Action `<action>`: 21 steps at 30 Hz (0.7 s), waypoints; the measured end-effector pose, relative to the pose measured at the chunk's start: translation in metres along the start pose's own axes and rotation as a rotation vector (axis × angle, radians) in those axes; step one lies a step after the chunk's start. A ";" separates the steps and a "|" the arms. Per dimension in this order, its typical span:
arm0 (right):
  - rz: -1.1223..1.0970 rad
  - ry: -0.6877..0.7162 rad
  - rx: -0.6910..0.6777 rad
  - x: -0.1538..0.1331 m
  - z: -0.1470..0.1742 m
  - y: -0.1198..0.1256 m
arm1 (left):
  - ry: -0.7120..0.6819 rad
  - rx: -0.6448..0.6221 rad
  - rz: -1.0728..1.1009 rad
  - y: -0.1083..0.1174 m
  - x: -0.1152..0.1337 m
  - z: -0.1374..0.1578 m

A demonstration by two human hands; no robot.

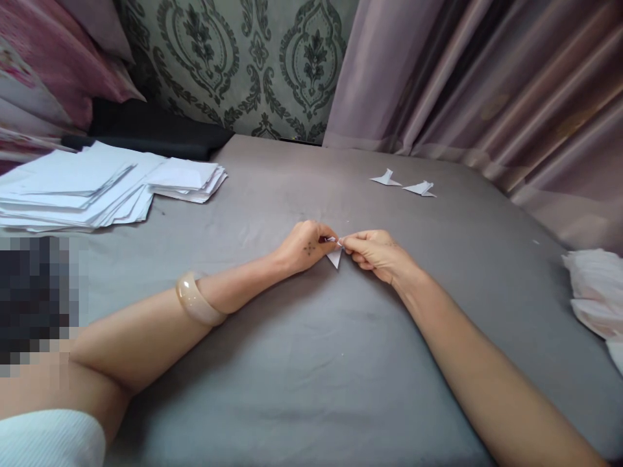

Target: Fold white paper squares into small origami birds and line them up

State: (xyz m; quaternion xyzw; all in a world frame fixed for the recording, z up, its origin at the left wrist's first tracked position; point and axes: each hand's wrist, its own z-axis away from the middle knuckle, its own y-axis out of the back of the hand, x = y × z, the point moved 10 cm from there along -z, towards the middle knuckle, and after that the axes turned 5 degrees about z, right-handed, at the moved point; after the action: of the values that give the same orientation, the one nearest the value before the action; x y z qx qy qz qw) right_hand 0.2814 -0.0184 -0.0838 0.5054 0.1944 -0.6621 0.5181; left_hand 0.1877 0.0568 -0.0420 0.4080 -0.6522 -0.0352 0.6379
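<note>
Pinching folded white paper (pixel 335 259) between hands (pixel 379 251); dotted mark (pixel 309 248) on left.

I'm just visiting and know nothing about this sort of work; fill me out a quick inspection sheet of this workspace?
Surface: grey cloth, lightly creased, with a few tiny specks.
Work pieces: a small folded white paper between the hands; two folded paper shapes lie farther back; white paper stacks at the left.
Clutter: crumpled white material at the right edge; dark material behind the stacks.
Hands: left hand and right hand both pinch the folded paper.
Cables: nothing seen.
Surroundings: patterned wall, mauve curtain.
</note>
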 end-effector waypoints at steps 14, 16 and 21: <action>-0.003 -0.031 -0.002 0.000 -0.002 0.006 | -0.004 0.005 -0.001 0.002 0.004 0.002; -0.018 -0.036 0.020 0.001 -0.002 0.008 | 0.000 0.007 0.007 0.003 0.005 0.002; -0.026 -0.047 0.030 0.002 -0.003 0.010 | 0.010 0.029 0.001 0.004 0.006 0.003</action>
State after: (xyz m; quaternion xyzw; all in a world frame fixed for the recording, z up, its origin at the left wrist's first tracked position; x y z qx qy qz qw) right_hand 0.2912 -0.0211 -0.0844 0.4950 0.1789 -0.6832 0.5061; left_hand 0.1847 0.0543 -0.0352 0.4171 -0.6495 -0.0235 0.6353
